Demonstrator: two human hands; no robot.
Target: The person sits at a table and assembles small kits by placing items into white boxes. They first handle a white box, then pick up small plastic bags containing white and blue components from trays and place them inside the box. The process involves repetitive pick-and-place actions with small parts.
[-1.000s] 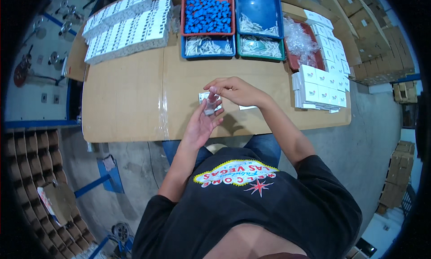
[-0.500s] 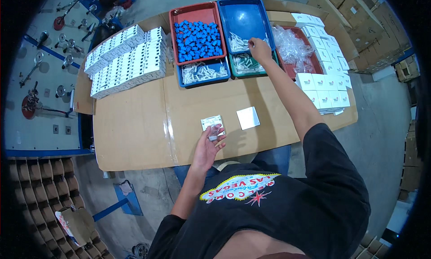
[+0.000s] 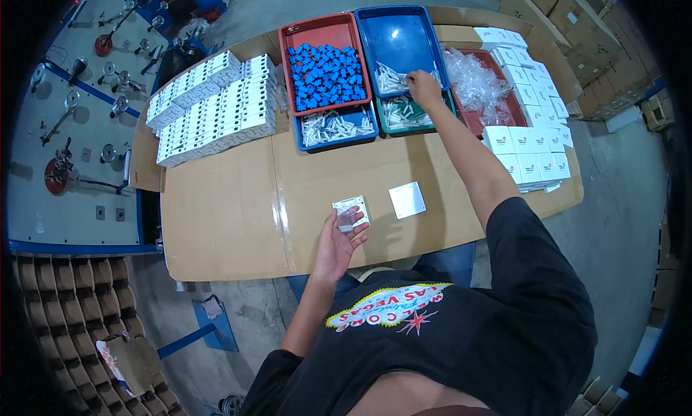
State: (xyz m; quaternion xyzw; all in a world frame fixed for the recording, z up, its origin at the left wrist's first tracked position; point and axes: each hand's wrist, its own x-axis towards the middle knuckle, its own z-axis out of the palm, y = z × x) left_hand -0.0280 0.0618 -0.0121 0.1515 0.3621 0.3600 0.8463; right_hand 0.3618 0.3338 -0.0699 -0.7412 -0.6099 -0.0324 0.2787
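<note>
My left hand (image 3: 337, 249) holds a small clear plastic bag (image 3: 347, 220) between its thumb and fingers. Partly covered by the bag is a white square plate (image 3: 359, 204) with markings. Another white square plate (image 3: 408, 200), plain on top, lies to its right. My right hand (image 3: 424, 88) reaches to the near end of the upper blue tray (image 3: 398, 34), among small white plug-like pieces (image 3: 389, 79). Its fingertips are pinched together, and what they hold is too small to make out.
A red tray (image 3: 310, 35) holds blue pieces, beside a lower blue tray (image 3: 333, 143) and a green tray (image 3: 411, 130) of white pieces. A red bin (image 3: 472, 120) contains clear bags. Stacked white boxes stand left (image 3: 216, 120) and right (image 3: 526, 142) on the cardboard-covered table (image 3: 223, 221).
The whole view has shifted slightly, with the table lower and further right in it. My right hand stays at the blue tray's near end; my left still holds the bag.
</note>
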